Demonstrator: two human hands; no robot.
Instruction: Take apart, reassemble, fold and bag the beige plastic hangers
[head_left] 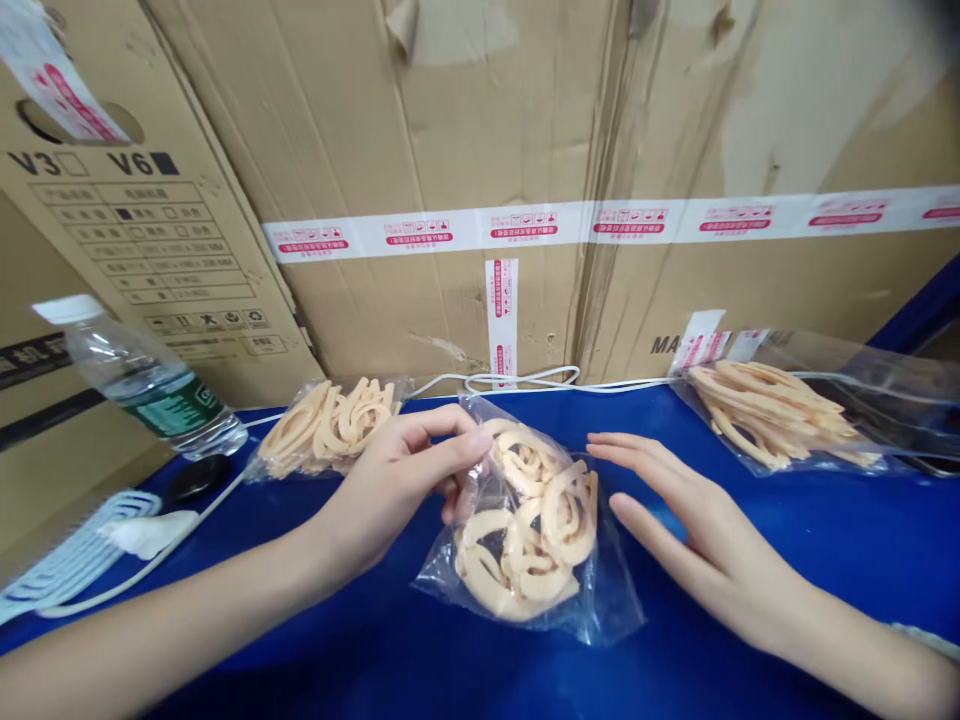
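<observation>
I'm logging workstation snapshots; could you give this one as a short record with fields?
Left hand: pinches a clear plastic bag of pale beige curved strips
Right hand: open beside that bag, not gripping it
Left side: similar clear bag of beige strips; white-capped, green-labelled clear plastic bottle
Right side: another clear bag of beige strips
Surface: blue tabletop
Behind: brown cardboard boxes

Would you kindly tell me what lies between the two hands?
The head view shows a clear bag of pale curled pieces between the left hand and the right hand.

left hand [405,465]: fingers partly hidden | hairbrush [75,555]: cut by left edge
</observation>
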